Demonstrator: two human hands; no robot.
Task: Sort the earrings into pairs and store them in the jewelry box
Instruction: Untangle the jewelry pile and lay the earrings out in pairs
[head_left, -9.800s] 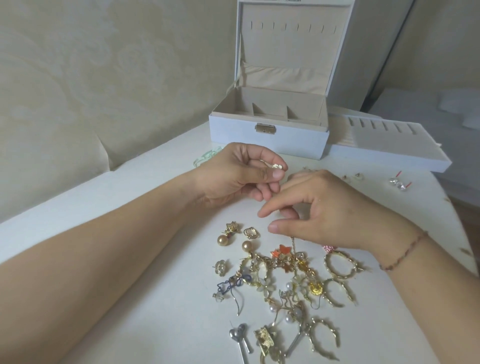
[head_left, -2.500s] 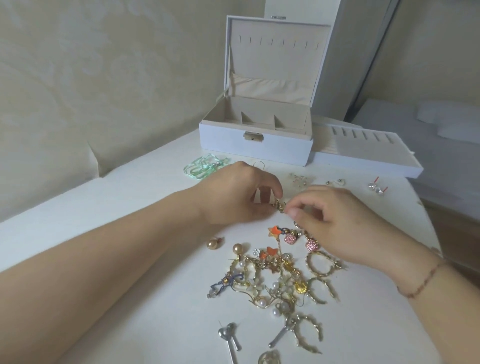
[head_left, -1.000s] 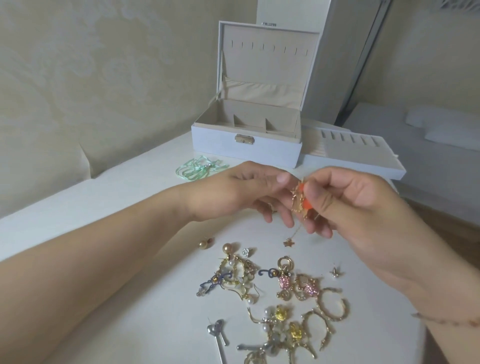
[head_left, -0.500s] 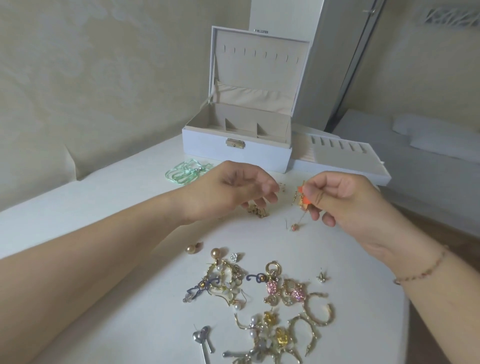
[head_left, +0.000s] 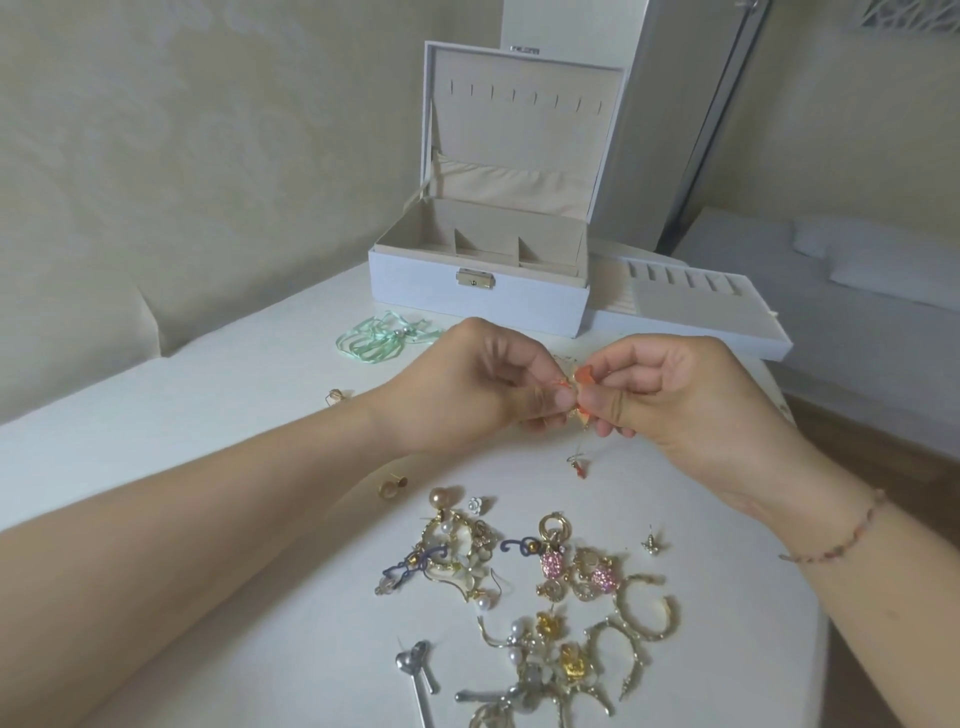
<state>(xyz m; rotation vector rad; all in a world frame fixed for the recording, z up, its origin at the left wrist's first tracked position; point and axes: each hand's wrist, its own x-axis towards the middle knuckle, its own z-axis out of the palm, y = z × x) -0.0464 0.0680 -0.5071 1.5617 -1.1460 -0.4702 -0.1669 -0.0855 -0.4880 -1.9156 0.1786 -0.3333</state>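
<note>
Above the middle of the white table (head_left: 208, 405), my left hand (head_left: 483, 384) and my right hand (head_left: 670, 395) meet and together pinch a small orange star earring (head_left: 583, 375). A thin chain with an orange charm (head_left: 578, 464) dangles below my fingers. A heap of loose earrings (head_left: 535, 587) lies on the table in front of me, with gold hoops, pink crystal drops, pearls and flowers. The white jewelry box (head_left: 478, 301) stands open at the back, its beige compartments bare.
The box's removed tray (head_left: 691, 312) lies to its right. Mint green ribbon earrings (head_left: 382, 338) lie left of the box. A gold stud (head_left: 390, 487) and a small gold piece (head_left: 336, 396) sit apart at left. Two silver spoon earrings (head_left: 418, 667) lie near the front edge.
My left hand has moved right and joined my right hand on the orange star earring. Earlier both hands lifted it out of the heap.
</note>
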